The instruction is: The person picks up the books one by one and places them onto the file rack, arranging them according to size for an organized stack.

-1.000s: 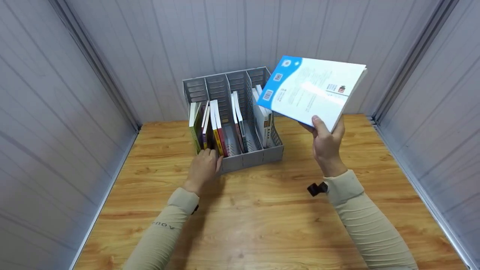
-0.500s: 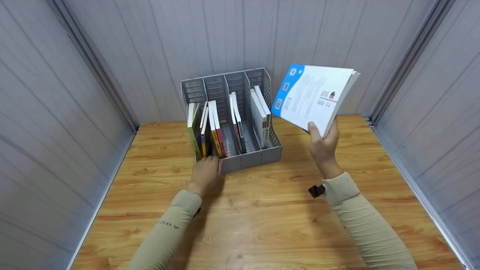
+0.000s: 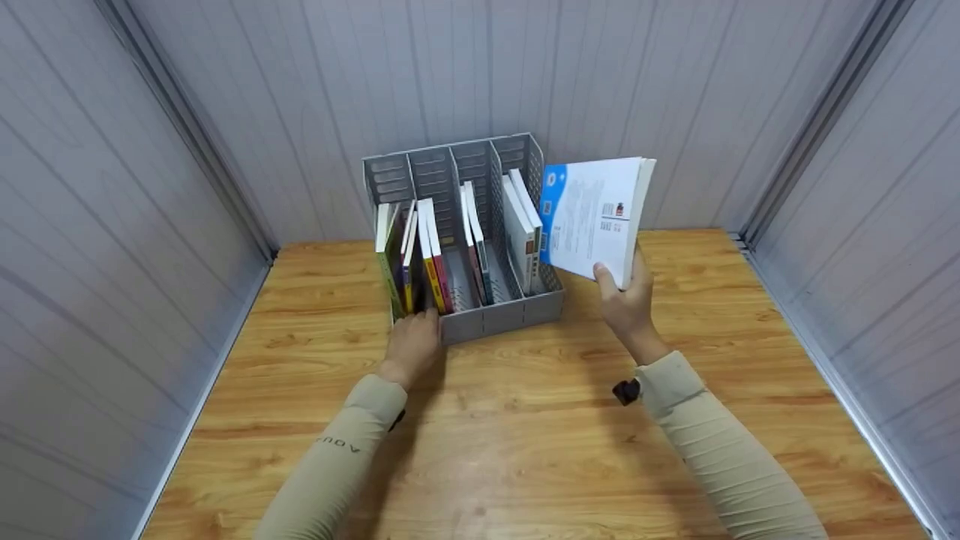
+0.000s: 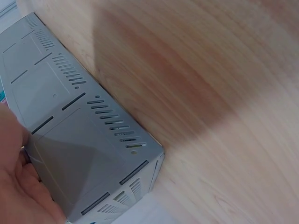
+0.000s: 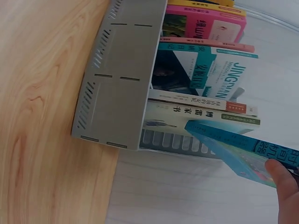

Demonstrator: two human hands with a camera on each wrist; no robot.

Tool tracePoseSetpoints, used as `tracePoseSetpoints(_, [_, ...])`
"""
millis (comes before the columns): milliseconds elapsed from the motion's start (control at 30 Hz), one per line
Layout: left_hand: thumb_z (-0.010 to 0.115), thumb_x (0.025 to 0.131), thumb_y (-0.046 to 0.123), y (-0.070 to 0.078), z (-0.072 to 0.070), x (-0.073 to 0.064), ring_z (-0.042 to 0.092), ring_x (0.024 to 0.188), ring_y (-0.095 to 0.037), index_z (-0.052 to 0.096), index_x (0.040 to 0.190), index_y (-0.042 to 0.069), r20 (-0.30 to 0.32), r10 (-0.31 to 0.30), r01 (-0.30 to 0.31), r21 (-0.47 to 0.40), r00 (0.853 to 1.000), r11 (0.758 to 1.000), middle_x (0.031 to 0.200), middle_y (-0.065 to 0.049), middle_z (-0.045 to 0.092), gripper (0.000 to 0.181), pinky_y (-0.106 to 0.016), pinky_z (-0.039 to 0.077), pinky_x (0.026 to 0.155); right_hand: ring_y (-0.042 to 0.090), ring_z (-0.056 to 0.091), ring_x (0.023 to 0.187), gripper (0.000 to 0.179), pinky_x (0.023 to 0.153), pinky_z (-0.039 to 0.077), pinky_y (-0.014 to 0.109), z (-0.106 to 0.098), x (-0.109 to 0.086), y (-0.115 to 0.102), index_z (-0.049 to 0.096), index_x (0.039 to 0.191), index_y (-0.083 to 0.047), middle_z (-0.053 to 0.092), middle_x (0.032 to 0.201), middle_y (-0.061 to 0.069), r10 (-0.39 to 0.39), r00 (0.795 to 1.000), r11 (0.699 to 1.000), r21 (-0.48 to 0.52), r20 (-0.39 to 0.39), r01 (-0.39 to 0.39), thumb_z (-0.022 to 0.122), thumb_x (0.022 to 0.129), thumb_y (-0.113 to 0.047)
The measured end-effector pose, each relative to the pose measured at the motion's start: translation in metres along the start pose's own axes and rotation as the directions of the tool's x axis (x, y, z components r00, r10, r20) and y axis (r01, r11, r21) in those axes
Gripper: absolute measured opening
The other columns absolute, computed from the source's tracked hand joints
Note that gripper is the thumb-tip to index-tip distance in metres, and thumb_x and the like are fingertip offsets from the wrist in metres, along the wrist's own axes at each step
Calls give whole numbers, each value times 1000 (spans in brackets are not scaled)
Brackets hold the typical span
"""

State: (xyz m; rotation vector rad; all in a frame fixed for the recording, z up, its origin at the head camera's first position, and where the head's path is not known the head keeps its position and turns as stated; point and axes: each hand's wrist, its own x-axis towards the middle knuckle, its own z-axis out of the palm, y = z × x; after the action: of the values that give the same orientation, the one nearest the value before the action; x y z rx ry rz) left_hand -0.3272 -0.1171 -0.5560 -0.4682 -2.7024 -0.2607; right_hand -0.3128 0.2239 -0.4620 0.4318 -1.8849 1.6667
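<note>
A grey file rack (image 3: 502, 318) with upright compartments stands on the table, books in each one. At its front left corner, my left hand (image 3: 412, 343) grips the low front wall, fingers curled over the rim, as the left wrist view shows of the hand (image 4: 16, 172). My right hand (image 3: 628, 307) holds a white and blue book (image 3: 589, 217) by its lower right part, thumb on the back cover. In the right wrist view the book's blue spine (image 5: 233, 136) slants, and its far end overlaps the rightmost compartment beside a pale book (image 5: 187, 112).
Green, purple, yellow and pink-spined books (image 3: 435, 262) lean in the left compartments. Two thin books (image 3: 476, 247) stand further right, and two white ones (image 3: 523, 232) in the rightmost compartment. Ribbed panel walls (image 3: 480, 75) enclose the wooden table (image 3: 480, 435) at back and sides.
My right hand has brought the book left and down to the rack's right side, turning it more upright. My left hand stays at the front left corner, having shifted only slightly.
</note>
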Motion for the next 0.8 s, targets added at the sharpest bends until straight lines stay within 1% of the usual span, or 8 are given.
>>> tracePoseSetpoints(167, [57,109,7,-1,0,-1,72,70,-43,63,93,-4,-51,10,-12,-40,999,999,77,-22,71,21,-61,59,66,42,57,146,66,115,52,59,4,-4,6,39,164,4,54,162,23,-32,998,999,-7,58,33,51,100,13])
tracePoseSetpoints(300, [58,109,8,-1,0,0,73,72,-44,65,96,-5,-39,8,-10,-48,999,999,80,-23,73,20,-62,59,68,45,61,142,61,110,54,63,8,-7,11,44,160,6,58,157,26,-33,994,999,-35,108,37,53,100,14])
tracePoseSetpoints(433, [59,106,6,-1,0,0,73,74,-44,66,98,-5,-22,-1,0,-44,1000,999,81,-23,74,14,-61,60,70,46,63,138,58,106,56,62,12,-7,13,46,159,7,61,153,29,5,986,998,-70,164,7,55,102,11])
tracePoseSetpoints(500, [60,104,5,-1,0,0,74,74,-44,66,97,-4,-23,-3,2,-45,1000,999,81,-22,74,12,-61,60,69,46,63,139,58,106,56,62,14,-5,15,44,160,7,60,153,30,31,982,996,-83,186,-16,56,103,9])
tracePoseSetpoints(567, [60,104,6,-1,-1,0,74,73,-44,66,96,-4,-26,-7,6,-53,1000,999,80,-22,74,13,-61,60,69,48,61,139,60,107,55,64,16,-2,16,42,162,7,58,154,30,58,978,995,-95,201,-40,56,103,7])
tracePoseSetpoints(667, [60,103,6,-1,-1,-1,74,73,-45,66,96,-4,-24,-10,9,-63,1000,998,80,-23,74,14,-62,59,69,50,60,140,63,107,54,66,18,5,20,39,163,7,56,156,32,97,970,991,-108,222,-74,56,103,6])
tracePoseSetpoints(800, [60,102,5,-1,-1,0,74,73,-44,66,96,-3,-29,-8,6,-63,1000,998,80,-22,74,12,-61,59,68,51,63,136,61,106,56,65,24,17,24,42,160,8,58,152,34,132,960,984,-148,249,-97,57,102,4])
